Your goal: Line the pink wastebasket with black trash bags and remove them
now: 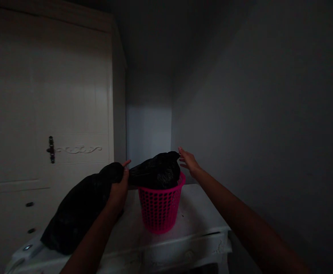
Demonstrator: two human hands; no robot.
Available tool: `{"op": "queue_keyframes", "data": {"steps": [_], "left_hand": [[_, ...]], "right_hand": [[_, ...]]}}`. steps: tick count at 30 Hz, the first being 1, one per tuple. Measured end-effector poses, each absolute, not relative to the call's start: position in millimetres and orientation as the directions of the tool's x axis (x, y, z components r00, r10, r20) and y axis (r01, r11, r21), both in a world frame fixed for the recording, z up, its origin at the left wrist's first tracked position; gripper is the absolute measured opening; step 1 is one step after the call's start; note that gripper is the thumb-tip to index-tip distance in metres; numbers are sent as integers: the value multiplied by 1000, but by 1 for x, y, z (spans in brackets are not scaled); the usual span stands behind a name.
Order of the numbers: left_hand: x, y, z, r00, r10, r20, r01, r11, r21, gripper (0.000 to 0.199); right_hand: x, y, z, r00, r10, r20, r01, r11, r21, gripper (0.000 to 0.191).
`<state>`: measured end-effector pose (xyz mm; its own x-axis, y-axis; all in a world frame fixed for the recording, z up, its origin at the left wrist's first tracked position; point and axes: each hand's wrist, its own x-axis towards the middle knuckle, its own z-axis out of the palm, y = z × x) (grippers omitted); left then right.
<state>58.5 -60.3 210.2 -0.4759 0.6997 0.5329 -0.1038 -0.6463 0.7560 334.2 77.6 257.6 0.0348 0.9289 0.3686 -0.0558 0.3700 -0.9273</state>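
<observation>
A pink perforated basket (160, 208) stands on a white cabinet top (196, 224). A black plastic bag (157, 171) bulges out of the basket's mouth. My left hand (119, 187) grips the black plastic where it stretches from the basket to a larger black bag (77, 211) lying to the left. My right hand (188, 161) hovers with fingers spread at the bag's far right edge, fingertips touching or just off it. The room is very dim.
A white wardrobe door (54, 114) with a dark handle (51, 149) fills the left side. A grey wall (269, 133) runs along the right. The cabinet has a drawer front (183, 251) facing me, and something pale lies at its left corner (26, 249).
</observation>
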Motion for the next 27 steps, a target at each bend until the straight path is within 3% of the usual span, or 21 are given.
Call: {"op": "queue_keyframes", "data": {"steps": [5, 8, 11, 14, 16, 18, 21, 23, 27], "left_hand": [[83, -52, 228, -300, 844, 444, -310, -526, 792, 65], [82, -44, 231, -281, 831, 481, -321, -553, 769, 58], [71, -36, 231, -360, 784, 505, -229, -600, 767, 52], [67, -33, 233, -461, 703, 542, -22, -620, 785, 50], [70, -32, 234, -447, 644, 620, 105, -651, 752, 51], [74, -30, 234, -309, 604, 734, 245, -696, 675, 59], [77, -23, 232, 42, 572, 819, 481, -730, 485, 65], [75, -16, 231, 172, 568, 804, 552, -732, 399, 51], [73, -5, 236, 17, 604, 797, 491, -699, 520, 29]], "right_hand": [[320, 68, 258, -357, 885, 299, -105, 280, -954, 42], [326, 75, 260, -199, 869, 453, -206, 415, -886, 34], [346, 79, 255, 3, 859, 512, -349, 481, -805, 44], [364, 75, 241, -120, 870, 478, -403, 397, -824, 58], [371, 71, 232, -299, 853, 427, -326, 329, -886, 60], [373, 68, 229, -405, 831, 380, -169, 341, -925, 47], [374, 64, 238, -306, 809, 502, 50, 540, -840, 27], [376, 60, 251, -229, 736, 637, 153, 673, -723, 23], [376, 44, 275, -205, 662, 721, 255, 747, -614, 24]]}}
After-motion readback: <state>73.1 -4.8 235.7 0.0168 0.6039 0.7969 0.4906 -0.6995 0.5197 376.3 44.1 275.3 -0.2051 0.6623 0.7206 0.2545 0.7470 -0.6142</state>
